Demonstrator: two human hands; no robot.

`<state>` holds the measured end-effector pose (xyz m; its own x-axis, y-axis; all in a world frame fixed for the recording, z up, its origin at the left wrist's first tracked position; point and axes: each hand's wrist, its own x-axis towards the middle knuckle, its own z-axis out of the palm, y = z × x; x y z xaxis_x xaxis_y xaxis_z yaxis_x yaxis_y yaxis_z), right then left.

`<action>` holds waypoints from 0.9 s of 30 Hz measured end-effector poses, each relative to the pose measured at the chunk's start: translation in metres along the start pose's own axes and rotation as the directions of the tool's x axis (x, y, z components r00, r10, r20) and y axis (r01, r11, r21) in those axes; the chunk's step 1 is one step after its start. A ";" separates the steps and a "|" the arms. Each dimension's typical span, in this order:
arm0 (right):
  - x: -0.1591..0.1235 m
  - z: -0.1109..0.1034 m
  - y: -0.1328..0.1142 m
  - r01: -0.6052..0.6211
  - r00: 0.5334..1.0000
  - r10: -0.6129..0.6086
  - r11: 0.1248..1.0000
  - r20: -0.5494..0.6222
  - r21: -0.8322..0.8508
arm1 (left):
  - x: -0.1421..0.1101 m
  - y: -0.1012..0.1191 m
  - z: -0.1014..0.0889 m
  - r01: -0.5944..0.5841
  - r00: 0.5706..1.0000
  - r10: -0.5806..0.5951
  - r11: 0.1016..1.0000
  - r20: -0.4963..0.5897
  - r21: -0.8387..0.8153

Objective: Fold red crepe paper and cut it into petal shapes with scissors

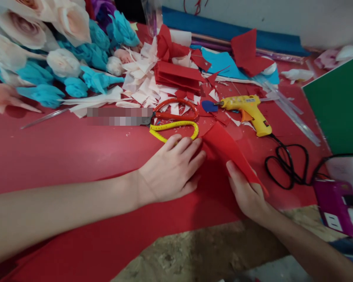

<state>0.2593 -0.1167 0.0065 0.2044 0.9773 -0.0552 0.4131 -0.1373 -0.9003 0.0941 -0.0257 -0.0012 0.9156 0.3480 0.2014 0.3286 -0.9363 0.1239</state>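
Note:
My left hand (172, 168) lies flat on the big red sheet (76, 156), fingers stretched out and pressing the edge of a folded red paper piece (228, 150). My right hand (247, 194) grips the near end of that same red piece, thumb on top and fingers hidden under it. Just beyond my left fingers lie scissors with red and yellow handles (176, 119).
A yellow glue gun (250, 111) rests to the right, its black cord (285, 162) looping toward a purple box (337, 205). Paper flowers in blue and cream (61, 51) fill the far left. Red and white scraps (164, 74), blue paper and a green board (338, 103) lie beyond.

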 end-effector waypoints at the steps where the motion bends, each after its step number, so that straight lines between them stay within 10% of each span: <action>1: 0.000 0.000 0.002 0.025 1.000 -0.025 1.000 0.007 0.005 | 0.000 0.001 0.000 0.007 1.000 -0.007 1.000 -0.003 0.011; 10: -0.013 -0.003 0.021 -0.022 0.991 -0.002 0.982 -0.131 -0.187 | 0.000 0.001 -0.002 -0.009 1.000 0.009 0.998 0.009 0.056; 21: -0.011 -0.004 0.020 -0.005 0.999 -0.002 0.987 -0.043 -0.158 | -0.002 -0.003 0.003 -0.306 0.948 0.308 0.951 -0.084 0.029; 27: -0.010 -0.007 0.019 0.035 0.999 -0.039 0.983 -0.017 -0.178 | -0.001 -0.004 0.003 -0.237 0.971 0.237 0.971 -0.004 -0.020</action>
<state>0.2708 -0.1305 -0.0072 0.2030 0.9791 -0.0132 0.5715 -0.1294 -0.8103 0.0929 -0.0218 -0.0049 0.9665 0.1162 0.2288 0.0973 -0.9910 0.0923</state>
